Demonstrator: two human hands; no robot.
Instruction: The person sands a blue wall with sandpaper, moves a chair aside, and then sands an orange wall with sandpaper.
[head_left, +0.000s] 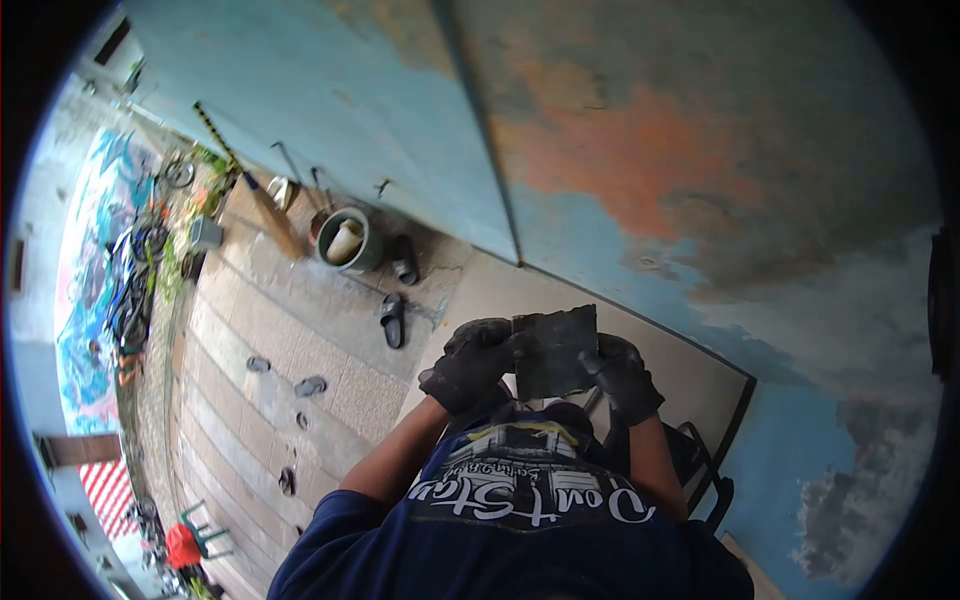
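Both my hands wear dark gloves and are raised in front of my chest. Between them is a dark, flat, roughly square piece of sheet (556, 352) with uneven edges; its material I cannot make out. My left hand (622, 378) grips the edge on the right side of the view, fingers closed over it. My right hand (468, 364) pinches the opposite edge, its fingers curled. The sheet's face is turned up toward me, and my lap below is partly hidden by it.
A weathered blue wall (620, 170) with orange patches runs alongside. A bucket (349, 240), a broom (270, 215) and black sandals (393, 320) are by the wall. More sandals lie on the paved ground (290, 330). A black metal frame (712, 480) stands beside me. Motorbikes (130, 290) are parked farther off.
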